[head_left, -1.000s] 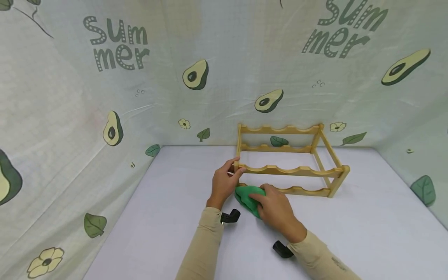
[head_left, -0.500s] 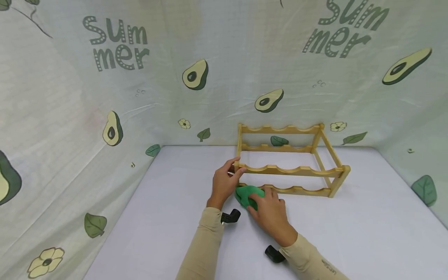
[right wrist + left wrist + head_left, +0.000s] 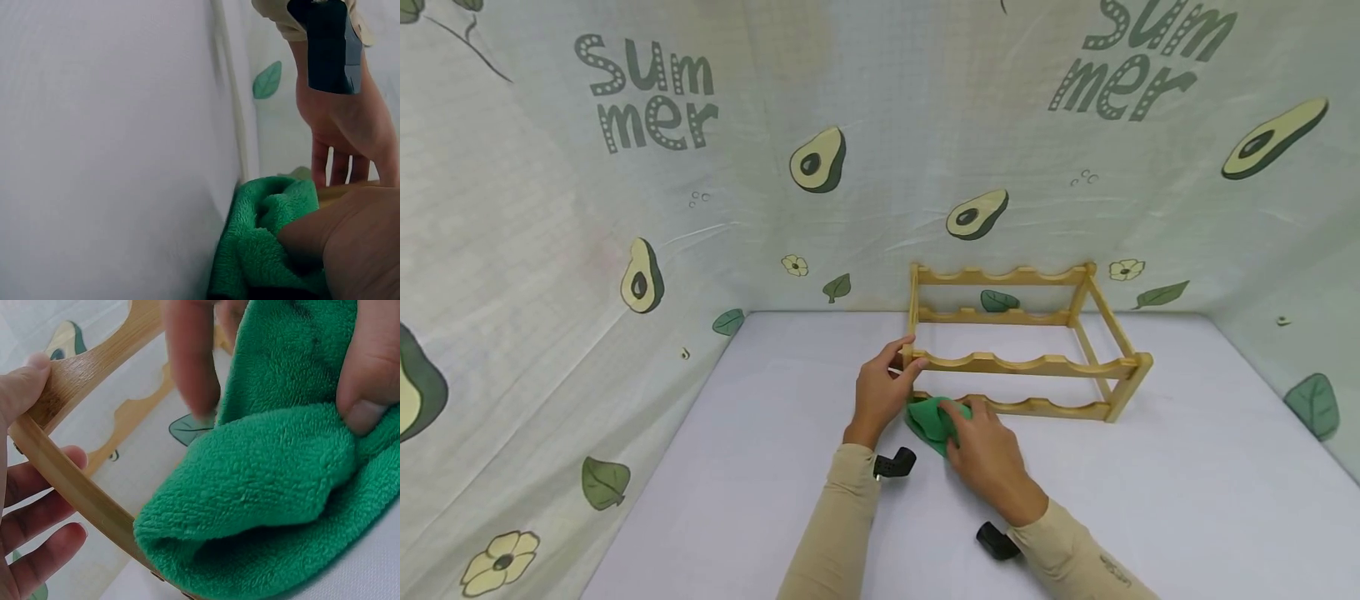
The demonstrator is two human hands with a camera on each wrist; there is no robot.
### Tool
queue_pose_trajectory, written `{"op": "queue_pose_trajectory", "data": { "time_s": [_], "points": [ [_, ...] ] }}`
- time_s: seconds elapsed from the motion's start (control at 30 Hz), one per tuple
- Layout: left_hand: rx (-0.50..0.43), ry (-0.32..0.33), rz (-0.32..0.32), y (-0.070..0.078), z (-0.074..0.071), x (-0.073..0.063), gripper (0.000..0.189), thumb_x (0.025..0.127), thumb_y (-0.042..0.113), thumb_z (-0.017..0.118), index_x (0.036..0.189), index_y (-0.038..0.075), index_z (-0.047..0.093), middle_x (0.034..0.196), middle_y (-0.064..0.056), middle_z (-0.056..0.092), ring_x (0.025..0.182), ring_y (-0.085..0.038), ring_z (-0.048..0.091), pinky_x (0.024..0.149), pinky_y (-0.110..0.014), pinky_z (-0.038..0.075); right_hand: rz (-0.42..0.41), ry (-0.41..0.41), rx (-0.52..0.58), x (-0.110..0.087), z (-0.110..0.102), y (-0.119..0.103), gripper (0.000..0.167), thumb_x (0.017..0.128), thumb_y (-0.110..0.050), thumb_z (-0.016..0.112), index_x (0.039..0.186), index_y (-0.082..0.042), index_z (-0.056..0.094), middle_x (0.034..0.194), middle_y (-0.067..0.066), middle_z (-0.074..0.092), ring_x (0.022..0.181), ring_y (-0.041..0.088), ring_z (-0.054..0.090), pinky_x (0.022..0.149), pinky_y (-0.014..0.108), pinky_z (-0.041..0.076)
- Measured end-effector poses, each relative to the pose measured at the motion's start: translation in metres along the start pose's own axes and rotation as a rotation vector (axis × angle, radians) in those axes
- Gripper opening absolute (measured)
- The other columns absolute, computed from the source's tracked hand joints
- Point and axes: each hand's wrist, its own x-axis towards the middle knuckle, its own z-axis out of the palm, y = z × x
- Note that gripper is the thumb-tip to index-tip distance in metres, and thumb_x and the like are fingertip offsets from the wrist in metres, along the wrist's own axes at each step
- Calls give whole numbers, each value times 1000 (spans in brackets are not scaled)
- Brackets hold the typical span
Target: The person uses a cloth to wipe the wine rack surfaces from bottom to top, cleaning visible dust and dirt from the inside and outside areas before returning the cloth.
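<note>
Right of centre in the head view, the light-brown wooden rack with scalloped rails stands on the white table. Your left hand grips its near left corner, thumb opposing fingers, probably to steady it. Your right hand pinches the bunched green plush cloth beside the lower front rail, folds likely padding your fingertips.
</note>
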Motion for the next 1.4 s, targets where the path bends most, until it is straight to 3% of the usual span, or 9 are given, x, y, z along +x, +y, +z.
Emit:
{"op": "queue_pose_trajectory", "data": {
  "time_s": [0.23,0.37,0.63,0.8,0.93,1.07,1.27,1.4],
  "points": [
    [15,-4,9,-1,1,1,49,92,45,71,134,20,65,86,2,71,73,-8,65,67,-27,55,84,-3,27,-2,-10,10,50,72,-13,87,116,-4,64,107,19,56,71,36,64,59,50,53],
    [14,-11,14,-1,1,2,51,92,45,71,134,17,65,86,2,71,73,-9,66,66,-27,55,81,29,33,-4,-15,18,49,71,-13,87,116,-7,71,106,19,57,73,36,63,58,51,53],
    [35,-21,-4,-1,2,2,48,93,46,70,135,25,64,86,2,70,73,-12,66,66,-28,55,68,78,-16,-11,-23,31,47,70,-16,89,115,-15,76,105,16,63,81,36,64,56,51,51],
    [47,-20,-2,-1,2,1,48,93,46,70,135,23,64,85,2,69,74,-9,65,66,-27,55,88,42,-47,-14,-26,36,49,73,-18,87,120,-17,74,109,13,66,87,38,65,60,54,52],
    [39,-19,-11,0,1,1,49,92,46,70,135,23,64,85,2,70,73,-9,65,66,-27,55,102,21,-46,-16,-27,39,48,75,-17,85,122,-19,73,109,13,66,87,38,65,55,53,51],
    [37,-20,-17,-1,0,0,51,92,46,71,135,19,64,86,1,71,72,-10,65,65,-27,55,119,21,-41,-17,-30,42,48,75,-14,84,121,-14,71,105,14,66,86,37,65,56,54,52],
    [44,-20,-19,-2,-1,0,49,93,47,69,135,21,65,86,2,70,73,-9,65,67,-27,54,247,-19,16,-17,-38,51,51,75,-15,84,119,-3,61,103,18,69,87,37,67,63,58,51],
    [47,-20,-24,-1,-1,1,50,92,48,69,135,21,64,86,2,69,73,-9,64,66,-26,54,235,25,14,-21,-42,59,46,74,-14,85,114,-5,65,107,17,68,87,38,67,63,58,51]
  ]
}}
